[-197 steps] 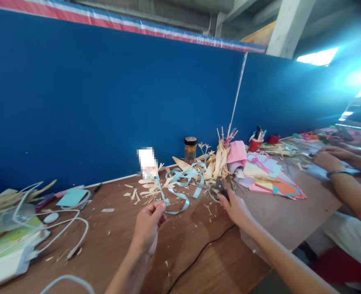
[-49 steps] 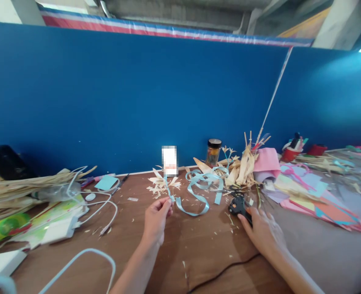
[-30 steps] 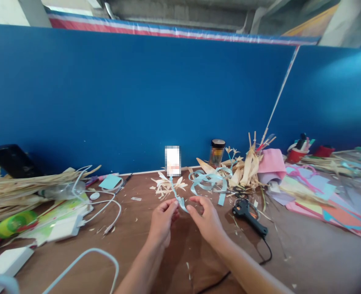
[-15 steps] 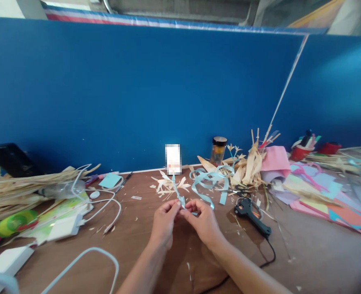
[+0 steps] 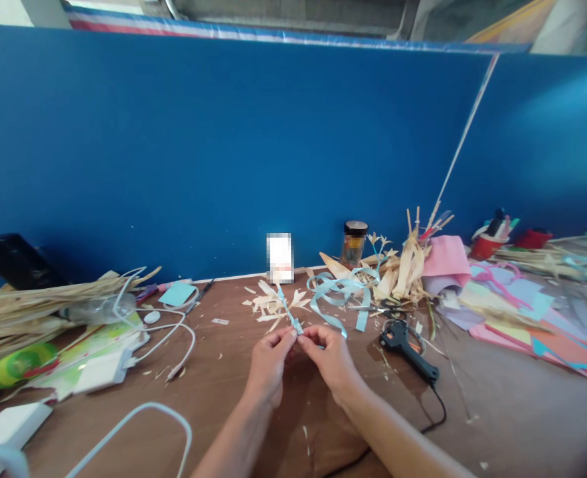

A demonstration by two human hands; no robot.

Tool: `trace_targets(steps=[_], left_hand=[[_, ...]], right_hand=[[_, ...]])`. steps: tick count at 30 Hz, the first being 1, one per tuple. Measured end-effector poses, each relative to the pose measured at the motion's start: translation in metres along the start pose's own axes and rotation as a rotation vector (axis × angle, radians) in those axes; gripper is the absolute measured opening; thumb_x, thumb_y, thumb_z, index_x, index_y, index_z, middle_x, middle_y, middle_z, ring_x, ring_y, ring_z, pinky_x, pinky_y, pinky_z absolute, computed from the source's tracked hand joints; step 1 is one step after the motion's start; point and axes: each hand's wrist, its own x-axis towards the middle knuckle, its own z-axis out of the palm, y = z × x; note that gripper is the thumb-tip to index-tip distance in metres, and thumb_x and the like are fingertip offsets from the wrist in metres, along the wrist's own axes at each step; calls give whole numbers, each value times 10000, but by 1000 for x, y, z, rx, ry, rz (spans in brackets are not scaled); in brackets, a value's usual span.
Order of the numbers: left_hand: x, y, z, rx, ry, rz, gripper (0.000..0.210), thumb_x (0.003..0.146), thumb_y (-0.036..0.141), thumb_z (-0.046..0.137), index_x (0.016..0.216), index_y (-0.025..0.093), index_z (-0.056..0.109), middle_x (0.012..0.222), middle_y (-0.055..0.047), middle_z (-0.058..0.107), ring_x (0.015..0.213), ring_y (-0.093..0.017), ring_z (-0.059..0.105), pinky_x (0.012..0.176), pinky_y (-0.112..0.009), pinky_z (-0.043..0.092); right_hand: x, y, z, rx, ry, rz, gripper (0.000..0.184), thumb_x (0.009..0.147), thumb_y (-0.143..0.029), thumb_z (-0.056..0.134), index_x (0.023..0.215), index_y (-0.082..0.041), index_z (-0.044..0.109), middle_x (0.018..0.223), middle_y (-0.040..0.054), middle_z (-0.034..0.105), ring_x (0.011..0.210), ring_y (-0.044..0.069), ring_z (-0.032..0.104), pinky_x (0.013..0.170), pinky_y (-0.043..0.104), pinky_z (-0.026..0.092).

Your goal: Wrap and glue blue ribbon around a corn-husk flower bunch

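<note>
In the head view, both hands meet at the lower end of a thin stem (image 5: 287, 307) wrapped in light blue ribbon, which points up and away from me. My left hand (image 5: 272, 358) pinches it between thumb and fingertips. Close beside it, my right hand (image 5: 327, 355) is closed with thumb and forefinger on the light blue ribbon (image 5: 298, 326) at the stem's base. Fingers hide part of the ribbon. Pale dried husk pieces (image 5: 264, 304) lie on the table behind the stem. A loose light blue ribbon (image 5: 340, 292) curls beyond my right hand.
A black glue gun (image 5: 406, 352) and scissors (image 5: 388, 309) lie right. Dried husks (image 5: 408, 269), a black-lidded jar (image 5: 354, 244) and coloured paper (image 5: 547, 332) stand or lie farther back. White cables (image 5: 191, 338) and a power bank (image 5: 104, 370) are left. A blue partition (image 5: 273, 146) closes the back.
The ribbon at the stem's base now looks flatter and tighter against it, and the stem leans slightly more to the left. Both hands stay nearly in place.
</note>
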Motion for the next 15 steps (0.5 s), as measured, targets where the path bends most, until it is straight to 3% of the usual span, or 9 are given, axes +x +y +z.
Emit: trace_targets(steps=[8, 15], left_hand=[[-2, -3, 2, -41, 2, -54, 266, 528, 257, 740, 745, 124, 661, 569, 15, 588, 480, -49, 466, 478, -166, 356], [-2, -9, 3, -141, -82, -112, 239, 587, 271, 715, 771, 148, 622, 537, 55, 503, 459, -32, 431, 446, -141, 338]], right_hand=[[-1, -5, -1, 85, 27, 79, 217, 710, -388, 577, 679, -173, 581, 616, -4, 582, 573, 136, 503, 554, 250, 387], [-3, -20, -3, 380, -33, 256, 175, 650, -318, 636, 625, -161, 563, 585, -18, 566, 564, 115, 509, 564, 235, 388]])
